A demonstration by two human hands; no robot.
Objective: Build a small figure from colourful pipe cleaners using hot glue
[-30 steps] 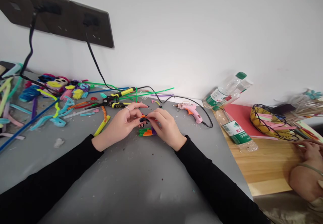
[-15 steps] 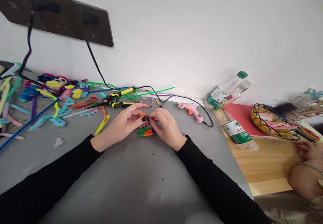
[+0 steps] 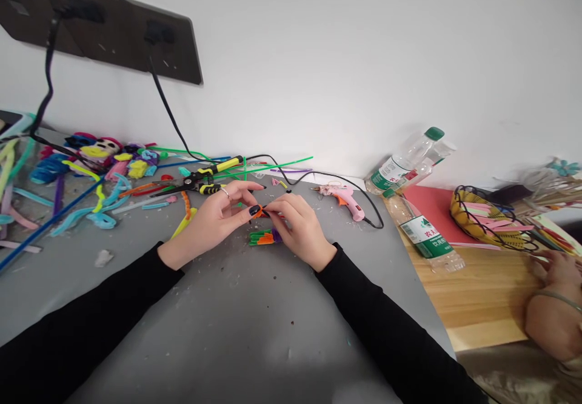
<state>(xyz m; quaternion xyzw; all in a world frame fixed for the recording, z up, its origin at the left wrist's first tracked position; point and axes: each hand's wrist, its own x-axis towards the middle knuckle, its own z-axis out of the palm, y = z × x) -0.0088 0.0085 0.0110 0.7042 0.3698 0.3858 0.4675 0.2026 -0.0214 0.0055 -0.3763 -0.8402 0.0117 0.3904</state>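
My left hand and my right hand meet over the grey table, fingertips pinched together on a small orange pipe-cleaner piece. A ring sits on a finger of the left hand. Just below the fingers a little bundle of green, orange and purple pipe-cleaner bits lies on the table, touching the right hand. Both sleeves are black.
Yellow-handled pliers lie behind the hands. A pink glue gun with a black cord lies to the right. Loose pipe cleaners cover the left. Plastic bottles, a wire basket and another person's hand are on the wooden table.
My left thumb has shifted slightly up on the orange piece and the fingers have curled a little. The other person's hand at the right has moved a bit.
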